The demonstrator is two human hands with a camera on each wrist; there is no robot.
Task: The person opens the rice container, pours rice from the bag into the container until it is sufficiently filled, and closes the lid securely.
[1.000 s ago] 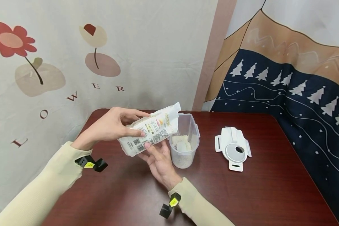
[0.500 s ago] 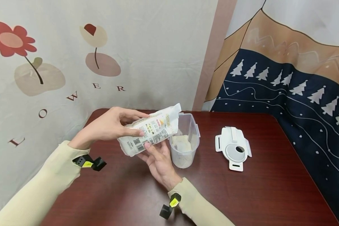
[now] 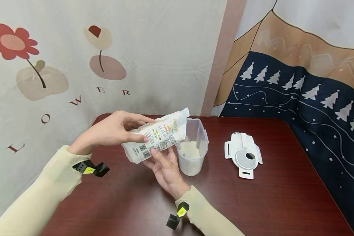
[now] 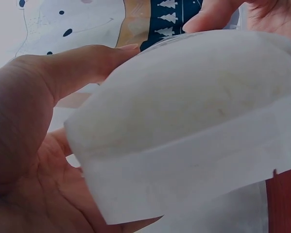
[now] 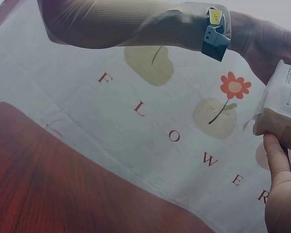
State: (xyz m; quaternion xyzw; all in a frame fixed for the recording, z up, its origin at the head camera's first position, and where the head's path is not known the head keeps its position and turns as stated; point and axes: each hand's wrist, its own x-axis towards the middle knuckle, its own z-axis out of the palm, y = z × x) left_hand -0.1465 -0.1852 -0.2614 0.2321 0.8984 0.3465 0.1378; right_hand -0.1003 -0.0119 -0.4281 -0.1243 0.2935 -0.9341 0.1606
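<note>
A white printed bag of rice point(image 3: 157, 136) is held tilted, its far end overlapping the rim of a clear plastic container point(image 3: 203, 132). My left hand point(image 3: 113, 131) grips it from the upper left, thumb on the printed face. From below, my right hand point(image 3: 168, 170) supports the bag, with its thumb on the lower edge. Pale rice point(image 3: 189, 150) lies heaped inside the container. In the left wrist view, the bag's folded end point(image 4: 184, 102) faces the camera, and my left thumb and fingers lie around its side. Most of the right fingers are hidden beneath the bag.
To the right of the container, a white lid point(image 3: 244, 155) with side clips lies on the dark red table point(image 3: 283, 196). Behind the table hang a flower-print cloth point(image 3: 165, 65) and a navy tree-print cloth point(image 3: 271, 95).
Rice seen falling into the container earlier no longer shows as a blurred stream. My left hand and wrist have shifted slightly left; the bag and right hand stay nearly still.
</note>
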